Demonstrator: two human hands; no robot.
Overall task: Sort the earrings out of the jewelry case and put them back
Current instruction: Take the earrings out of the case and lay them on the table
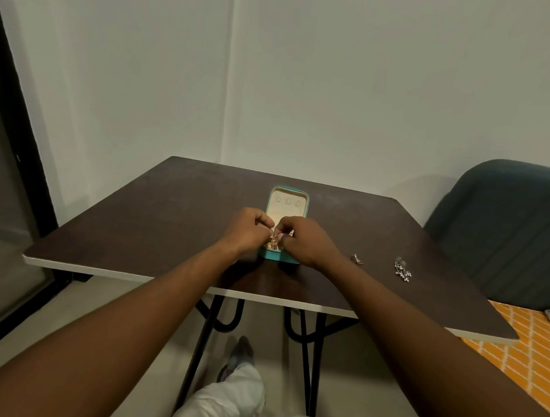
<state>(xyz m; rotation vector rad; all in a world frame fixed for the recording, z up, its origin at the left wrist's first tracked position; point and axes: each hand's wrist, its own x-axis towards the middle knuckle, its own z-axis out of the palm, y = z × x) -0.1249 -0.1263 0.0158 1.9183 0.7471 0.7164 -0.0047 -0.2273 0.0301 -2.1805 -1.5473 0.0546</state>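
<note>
A small teal jewelry case (288,202) lies open in the middle of the dark table (140,221), its cream lid flat at the back. Gold-coloured jewelry (272,244) shows in its front tray. My left hand (246,230) and my right hand (305,241) meet over that tray, fingertips pinched together on a small gold piece between them. The hands hide most of the tray. Two silver earrings lie on the table to the right: a small one (356,259) and a long dangling one (402,269).
The table's front edge (263,299) is close to me, with black metal legs under it. A dark green chair (506,231) stands at the right, beside an orange patterned cloth (526,345). A wall is behind the table and a dark door frame at the left.
</note>
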